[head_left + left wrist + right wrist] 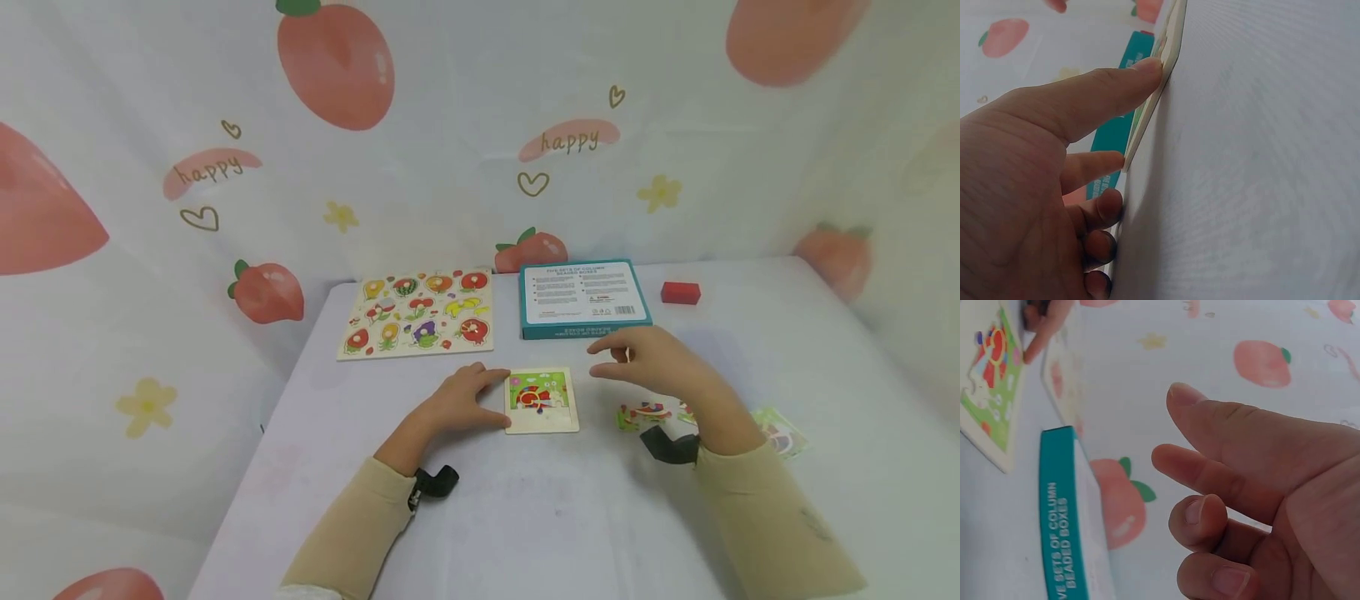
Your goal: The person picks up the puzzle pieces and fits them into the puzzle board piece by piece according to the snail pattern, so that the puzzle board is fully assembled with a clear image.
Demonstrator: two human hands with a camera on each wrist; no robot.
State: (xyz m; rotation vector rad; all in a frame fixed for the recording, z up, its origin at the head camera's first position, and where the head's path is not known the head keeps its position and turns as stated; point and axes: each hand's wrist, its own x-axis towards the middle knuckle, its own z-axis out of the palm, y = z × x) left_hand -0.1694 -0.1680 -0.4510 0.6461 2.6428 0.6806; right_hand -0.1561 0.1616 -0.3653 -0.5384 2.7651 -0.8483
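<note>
A small square wooden jigsaw puzzle board [542, 422] lies on the table between the hands. Its upper part carries a green picture with a red, yellow-ringed figure; its lower strip is bare wood. My left hand [457, 400] is at the board's left side, thumb and index finger spread and touching near its two left corners. In the left wrist view the thumb [1116, 90] lies against the board's edge. To the board's right, my right hand [648, 358] hovers with loosely bent fingers and nothing in them. Loose puzzle pieces [651, 410] lie below it, partly hidden by the wrist.
A fruit peg puzzle [420, 312] lies at the back left. A teal-edged box [585, 296] lies at the back middle, with a red block [680, 292] to its right. A picture card [782, 433] lies right of the right wrist. Behind the table hangs a fruit-print cloth [450, 167].
</note>
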